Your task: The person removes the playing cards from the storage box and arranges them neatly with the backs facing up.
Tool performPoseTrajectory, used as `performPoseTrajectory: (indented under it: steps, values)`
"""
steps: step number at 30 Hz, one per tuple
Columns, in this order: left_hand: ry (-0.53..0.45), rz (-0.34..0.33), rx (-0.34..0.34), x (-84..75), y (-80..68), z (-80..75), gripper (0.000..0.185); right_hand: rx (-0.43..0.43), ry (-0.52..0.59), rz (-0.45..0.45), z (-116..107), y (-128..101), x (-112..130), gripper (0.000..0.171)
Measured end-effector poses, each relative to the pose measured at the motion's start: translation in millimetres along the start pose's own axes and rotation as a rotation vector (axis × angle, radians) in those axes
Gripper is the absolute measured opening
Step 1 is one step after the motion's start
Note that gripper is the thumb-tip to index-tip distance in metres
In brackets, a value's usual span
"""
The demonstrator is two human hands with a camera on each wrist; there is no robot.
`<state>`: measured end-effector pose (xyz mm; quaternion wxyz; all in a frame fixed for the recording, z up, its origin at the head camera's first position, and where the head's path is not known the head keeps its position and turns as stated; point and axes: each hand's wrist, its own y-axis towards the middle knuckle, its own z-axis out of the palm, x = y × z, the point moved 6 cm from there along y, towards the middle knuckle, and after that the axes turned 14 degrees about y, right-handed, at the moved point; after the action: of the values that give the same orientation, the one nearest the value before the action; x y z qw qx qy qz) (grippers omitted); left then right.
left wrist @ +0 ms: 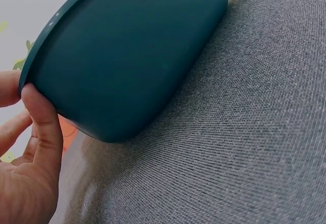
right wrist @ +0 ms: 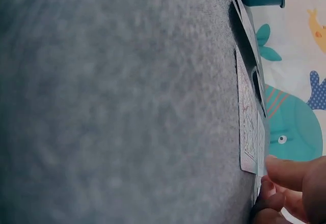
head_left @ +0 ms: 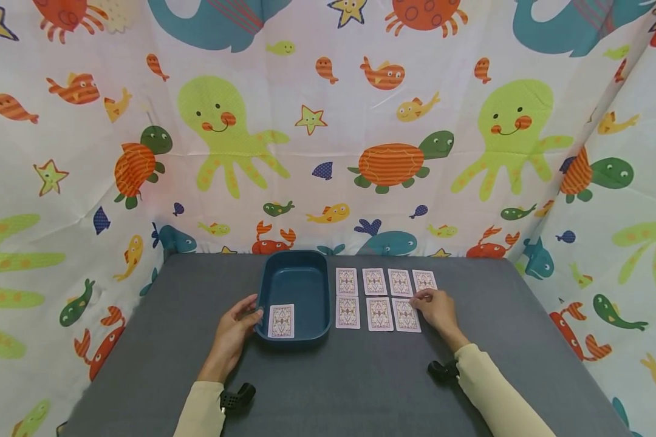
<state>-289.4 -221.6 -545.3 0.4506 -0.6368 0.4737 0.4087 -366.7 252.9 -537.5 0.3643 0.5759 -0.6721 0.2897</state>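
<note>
A dark teal tray (head_left: 263, 285) stands on the grey table, with one face-down patterned card (head_left: 281, 320) lying in its near end. My left hand (head_left: 254, 314) pinches the tray's near left rim; in the left wrist view the thumb (left wrist: 45, 119) lies on the outer wall of the tray (left wrist: 127, 51). Right of the tray, several face-down cards lie in two rows. My right hand (head_left: 418, 298) has curled fingers on the far corner of the near row's rightmost card (head_left: 406, 317). In the right wrist view the fingertips (right wrist: 288, 175) pinch that card's edge (right wrist: 248, 132).
The grey table (head_left: 361, 382) is walled on three sides by a sea-animal printed cloth (head_left: 328, 121). Black wrist-camera mounts (head_left: 237, 397) sit at both forearms. The far row's cards (head_left: 374, 281) lie just beyond the near row.
</note>
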Motion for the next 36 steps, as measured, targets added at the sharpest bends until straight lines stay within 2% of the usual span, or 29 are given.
performPoseTrajectory:
  steps: [11,17,23,36]
  values:
    - [-0.004,-0.006,-0.01,1.2,0.1,0.7,0.048,-0.018,0.112,0.032,-7.5,-5.9,3.8,0.024]
    - [-0.005,0.004,-0.01,0.1,-0.2,0.2,0.048,-0.017,0.167,0.004,-16.7,-12.0,21.8,0.026]
    - [-0.003,0.015,-0.003,-2.0,-1.5,0.3,0.049,-0.05,0.178,-0.045,-26.0,-16.4,41.7,0.027]
    - [-0.006,0.003,-0.008,-1.9,-0.9,0.4,0.05,-0.037,0.23,-0.064,-29.5,-38.3,84.1,0.031]
